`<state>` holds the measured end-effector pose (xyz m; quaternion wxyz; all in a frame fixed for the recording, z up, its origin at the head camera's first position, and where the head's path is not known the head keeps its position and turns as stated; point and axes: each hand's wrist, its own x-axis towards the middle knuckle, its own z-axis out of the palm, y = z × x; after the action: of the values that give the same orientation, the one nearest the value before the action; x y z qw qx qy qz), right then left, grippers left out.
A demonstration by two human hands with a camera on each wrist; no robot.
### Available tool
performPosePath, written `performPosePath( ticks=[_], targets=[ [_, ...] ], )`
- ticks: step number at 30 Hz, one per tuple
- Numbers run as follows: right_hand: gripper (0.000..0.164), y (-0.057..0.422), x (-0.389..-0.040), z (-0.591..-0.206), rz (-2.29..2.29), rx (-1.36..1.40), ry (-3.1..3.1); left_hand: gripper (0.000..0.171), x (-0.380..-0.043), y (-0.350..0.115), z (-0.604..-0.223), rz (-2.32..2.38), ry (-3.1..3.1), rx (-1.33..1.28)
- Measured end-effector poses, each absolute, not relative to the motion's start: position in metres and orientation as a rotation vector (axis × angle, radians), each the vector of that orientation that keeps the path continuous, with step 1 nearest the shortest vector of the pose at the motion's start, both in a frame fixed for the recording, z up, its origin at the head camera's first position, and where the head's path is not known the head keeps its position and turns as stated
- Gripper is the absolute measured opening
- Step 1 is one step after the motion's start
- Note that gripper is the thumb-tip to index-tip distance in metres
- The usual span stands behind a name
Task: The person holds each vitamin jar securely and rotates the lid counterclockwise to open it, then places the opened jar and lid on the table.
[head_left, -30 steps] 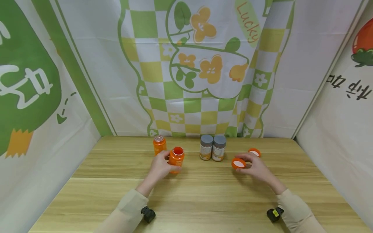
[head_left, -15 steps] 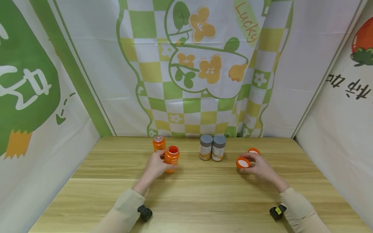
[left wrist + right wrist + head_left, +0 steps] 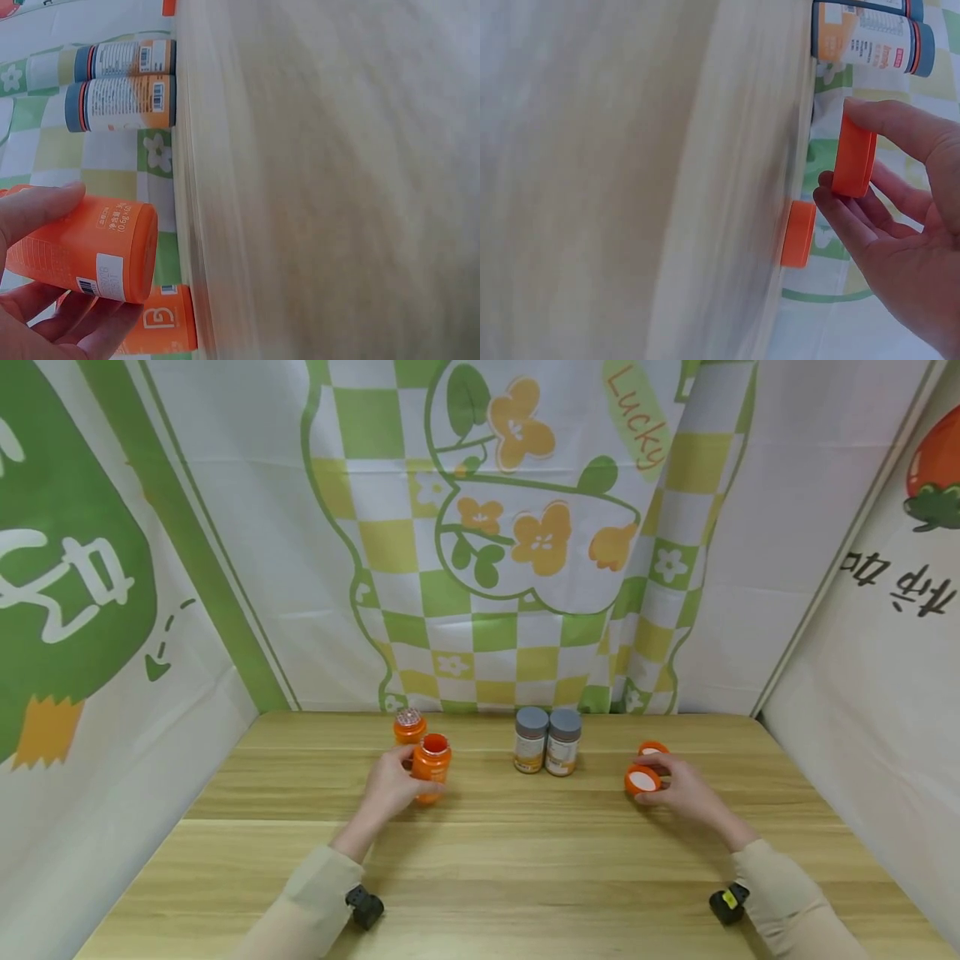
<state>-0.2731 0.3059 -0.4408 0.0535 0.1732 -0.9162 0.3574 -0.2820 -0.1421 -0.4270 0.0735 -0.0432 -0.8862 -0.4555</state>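
My left hand grips an uncapped orange bottle, its open mouth upward. In the left wrist view, thumb and fingers wrap the bottle and its base is off the table. Behind it stands a second orange bottle without a cap, its mouth whitish; the hand and first bottle hide part of it. My right hand pinches an orange cap by its rim, white inside facing up. In the right wrist view this cap hangs above the table. Another orange cap lies on the table just beyond.
Two grey-capped bottles, a left one and a right one, stand side by side at the back of the wooden table. A patterned curtain hangs behind the table's far edge. Printed cloth walls flank both sides.
My left hand has moved left with the orange bottle, covering more of the bottle behind. My right hand has moved right with its cap, closer to the cap on the table.
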Motion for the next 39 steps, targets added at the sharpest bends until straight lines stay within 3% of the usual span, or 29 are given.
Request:
performPosePath(
  ticks=[39],
  targets=[
    [0.060,0.332,-0.282,-0.444,0.884,0.377,-2.927,0.060,-0.291,-0.171,-0.430,-1.320,-2.732,-0.080]
  ],
)
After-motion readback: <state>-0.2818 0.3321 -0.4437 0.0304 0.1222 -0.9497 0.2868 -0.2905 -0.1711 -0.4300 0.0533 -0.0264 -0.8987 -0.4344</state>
